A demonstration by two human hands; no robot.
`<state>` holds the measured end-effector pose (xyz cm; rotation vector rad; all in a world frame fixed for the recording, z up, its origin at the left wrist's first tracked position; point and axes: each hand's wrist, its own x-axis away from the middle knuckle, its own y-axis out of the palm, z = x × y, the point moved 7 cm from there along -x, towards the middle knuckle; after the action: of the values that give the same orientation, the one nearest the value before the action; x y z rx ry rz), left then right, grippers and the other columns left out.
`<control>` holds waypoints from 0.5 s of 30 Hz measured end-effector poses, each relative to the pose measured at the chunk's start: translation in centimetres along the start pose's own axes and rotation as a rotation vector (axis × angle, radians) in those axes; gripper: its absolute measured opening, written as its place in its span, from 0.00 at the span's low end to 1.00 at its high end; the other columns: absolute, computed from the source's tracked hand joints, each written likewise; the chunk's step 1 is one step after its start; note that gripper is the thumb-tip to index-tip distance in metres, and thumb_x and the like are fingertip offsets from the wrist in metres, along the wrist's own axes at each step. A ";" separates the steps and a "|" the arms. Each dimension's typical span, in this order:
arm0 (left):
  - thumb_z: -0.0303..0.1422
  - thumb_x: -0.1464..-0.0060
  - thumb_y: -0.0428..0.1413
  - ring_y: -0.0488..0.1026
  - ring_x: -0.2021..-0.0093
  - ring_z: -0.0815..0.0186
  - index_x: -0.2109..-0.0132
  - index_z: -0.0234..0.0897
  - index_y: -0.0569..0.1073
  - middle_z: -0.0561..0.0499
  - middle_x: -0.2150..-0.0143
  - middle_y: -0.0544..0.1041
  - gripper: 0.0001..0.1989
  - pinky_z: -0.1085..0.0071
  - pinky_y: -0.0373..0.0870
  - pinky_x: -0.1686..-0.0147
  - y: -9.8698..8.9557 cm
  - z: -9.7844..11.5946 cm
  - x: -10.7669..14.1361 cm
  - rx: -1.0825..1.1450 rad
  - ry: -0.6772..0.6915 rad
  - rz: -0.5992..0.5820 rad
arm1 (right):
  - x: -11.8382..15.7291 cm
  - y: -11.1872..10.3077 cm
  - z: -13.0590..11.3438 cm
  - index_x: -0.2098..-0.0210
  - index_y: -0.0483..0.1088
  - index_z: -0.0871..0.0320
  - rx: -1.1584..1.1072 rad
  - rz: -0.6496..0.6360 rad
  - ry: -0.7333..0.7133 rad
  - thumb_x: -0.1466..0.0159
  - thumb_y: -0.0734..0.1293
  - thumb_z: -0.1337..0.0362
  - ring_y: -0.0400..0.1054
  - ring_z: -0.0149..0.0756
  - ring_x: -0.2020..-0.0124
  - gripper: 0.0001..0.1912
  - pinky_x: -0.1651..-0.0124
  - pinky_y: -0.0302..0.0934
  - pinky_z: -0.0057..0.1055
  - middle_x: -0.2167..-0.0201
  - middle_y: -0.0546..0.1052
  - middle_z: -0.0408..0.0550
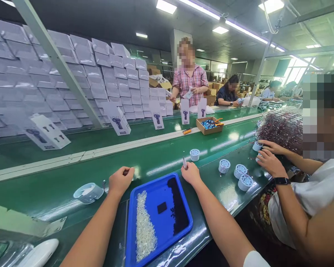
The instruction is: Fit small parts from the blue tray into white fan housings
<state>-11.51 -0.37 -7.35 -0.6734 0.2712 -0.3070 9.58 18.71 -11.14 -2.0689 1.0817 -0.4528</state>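
Observation:
My left hand [121, 181] is curled closed above the green bench, at the blue tray's upper left; what its fingers hold, if anything, is hidden. To its left rests a pale blue round plastic housing [88, 193]. Past the tray's far right corner, my right hand [191, 173] grips a small white pen-like tool [184, 163] pointing up and away. One light blue round part [195, 154] stands just beyond that hand. Between my forearms lies the blue tray [131, 226], with small clear-white pieces [145, 226] on the left, black pieces [180, 207] on the right and a dark square [161, 207] between.
Several light blue round parts [241, 171] stand at right, near a co-worker's hands [269, 161] and a heap of wires [278, 128]. White printed boxes [118, 120] and a cardboard box [209, 128] line the far side. A white machine edge [41, 254] occupies the lower left.

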 end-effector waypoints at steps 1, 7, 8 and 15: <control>0.33 0.56 0.52 0.71 0.68 0.58 0.79 0.41 0.64 0.52 0.79 0.68 0.07 0.63 0.66 0.62 0.0 0.0 -0.1 0.002 0.006 0.004 | 0.0 0.0 0.0 0.67 0.70 0.56 -0.001 0.003 -0.003 0.35 0.61 0.65 0.70 0.39 0.60 0.07 0.57 0.60 0.32 0.61 0.76 0.51; 0.34 0.56 0.52 0.70 0.69 0.62 0.79 0.41 0.65 0.52 0.78 0.71 0.07 0.68 0.65 0.65 0.6 -0.6 -0.5 0.013 0.010 0.021 | -0.4 0.1 0.2 0.65 0.71 0.56 0.011 -0.003 -0.021 0.35 0.60 0.64 0.69 0.39 0.59 0.08 0.56 0.60 0.33 0.61 0.76 0.50; 0.34 0.56 0.52 0.70 0.70 0.62 0.79 0.41 0.65 0.52 0.78 0.71 0.07 0.68 0.65 0.65 0.7 -0.8 -0.7 0.017 0.006 0.019 | -0.5 0.1 0.2 0.64 0.71 0.56 0.018 -0.005 -0.020 0.35 0.60 0.64 0.69 0.40 0.58 0.08 0.56 0.60 0.33 0.61 0.76 0.50; 0.34 0.56 0.51 0.67 0.72 0.64 0.79 0.41 0.64 0.52 0.78 0.71 0.07 0.69 0.63 0.65 1.1 -1.1 -1.0 0.044 0.000 0.001 | -0.6 -0.1 0.1 0.63 0.71 0.55 0.058 -0.006 -0.033 0.35 0.60 0.63 0.69 0.38 0.59 0.09 0.58 0.58 0.31 0.62 0.76 0.48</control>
<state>-12.61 0.23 -8.74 -0.6301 0.2645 -0.3117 9.34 19.30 -11.08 -2.0229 1.0310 -0.4462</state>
